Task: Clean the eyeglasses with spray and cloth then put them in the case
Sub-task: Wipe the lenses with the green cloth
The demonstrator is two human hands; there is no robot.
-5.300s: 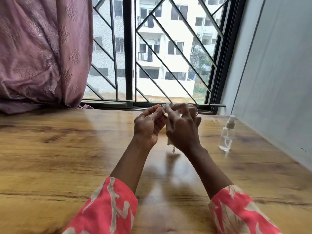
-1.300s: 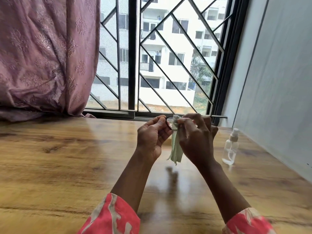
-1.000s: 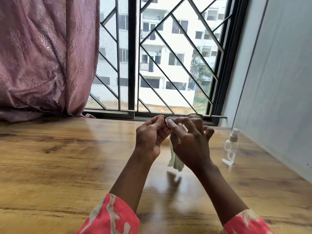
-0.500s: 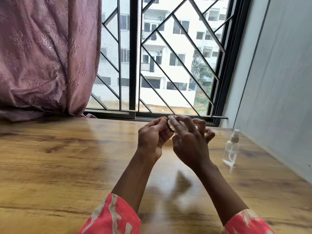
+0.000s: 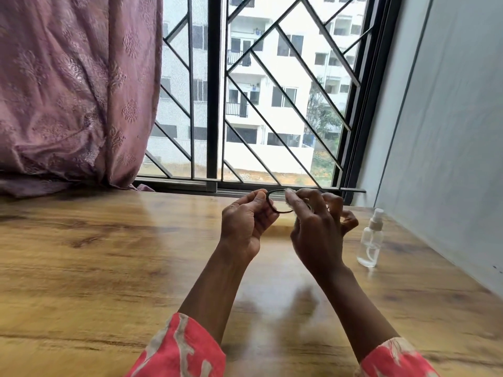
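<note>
In the head view, the eyeglasses are held up just right of the frame's centre, above the tabletop and in front of the window sill. The left hand pinches the dark rim at its left edge, a firm grip between thumb and fingers. The right hand has its grip closed on a small pale wad of cloth, pressed against the lens; most of the cloth is hidden behind the fingers.

The likely trouble: the frame hangs from one narrow pinch, so hard rubbing could twist it, bend the rim or pull it loose to drop onto the wood. Bare fingertips close to the lens could also smear it again. The spray bottle stands upright at right, near the right hand; a careless sweep of the wrist could tip it.

The tabletop is glossy wood grain, with soft reflections of the arms at lower centre. No case is visible on it. A mauve curtain fills the upper left, a barred window the upper middle, a pale wall the right.
</note>
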